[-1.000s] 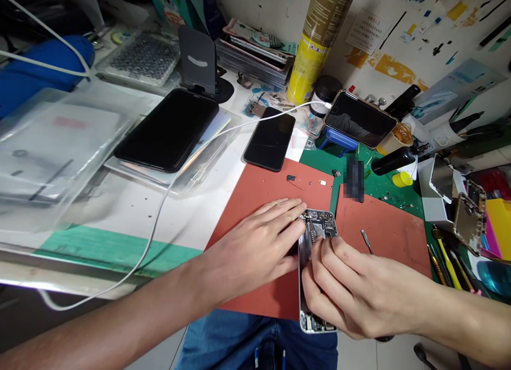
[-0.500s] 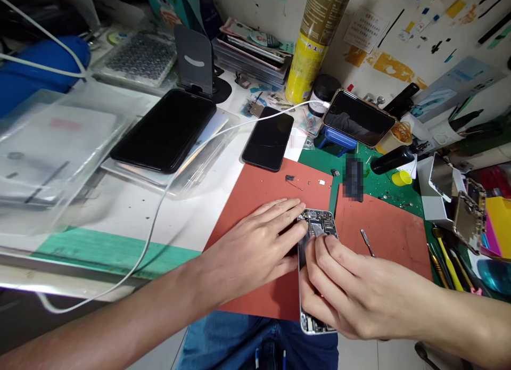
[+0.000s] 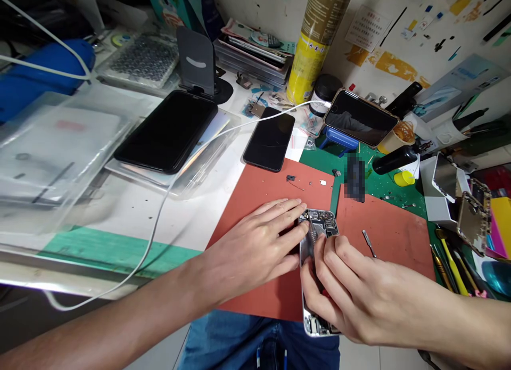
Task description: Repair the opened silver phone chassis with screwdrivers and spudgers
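Nudged a bit rightward, the right hand [image 3: 347,285] is curled in, slim tool [image 3: 313,230] pinched; the opened phone [image 3: 329,223] is touched by the left hand [image 3: 257,250] (flat-ish, fingers loosely out).

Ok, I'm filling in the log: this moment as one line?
left hand: touching opened phone | right hand: slim metal tool pinched over phone | nearby: flat-tipped tool on red mat

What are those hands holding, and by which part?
The right hand grips a slim silver metal tool behind its exposed tip; the left hand touches the opened silver-framed phone at its upper left edge.
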{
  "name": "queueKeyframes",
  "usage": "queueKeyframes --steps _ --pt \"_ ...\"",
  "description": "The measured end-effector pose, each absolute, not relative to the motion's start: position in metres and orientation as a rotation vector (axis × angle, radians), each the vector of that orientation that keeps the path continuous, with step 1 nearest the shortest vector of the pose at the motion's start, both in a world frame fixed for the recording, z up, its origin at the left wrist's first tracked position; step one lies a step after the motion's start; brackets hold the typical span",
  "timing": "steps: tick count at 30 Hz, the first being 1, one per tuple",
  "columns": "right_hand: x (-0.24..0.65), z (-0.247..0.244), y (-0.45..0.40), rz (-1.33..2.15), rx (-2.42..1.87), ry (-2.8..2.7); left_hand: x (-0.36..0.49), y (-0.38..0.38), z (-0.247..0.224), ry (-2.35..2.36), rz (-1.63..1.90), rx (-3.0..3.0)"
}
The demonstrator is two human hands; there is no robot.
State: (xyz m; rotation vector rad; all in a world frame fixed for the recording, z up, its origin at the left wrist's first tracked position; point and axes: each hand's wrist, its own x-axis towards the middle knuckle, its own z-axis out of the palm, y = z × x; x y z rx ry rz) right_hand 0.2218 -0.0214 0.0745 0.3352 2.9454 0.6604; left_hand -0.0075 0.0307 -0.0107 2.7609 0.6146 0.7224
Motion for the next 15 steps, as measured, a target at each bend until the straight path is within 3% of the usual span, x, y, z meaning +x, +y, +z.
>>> queueKeyframes --steps 15 --pt "0.2227 0.0647 -0.0247 0.613 0.411 3.017 -0.0077 0.0299 -0.0110 0.617 0.723 2.721"
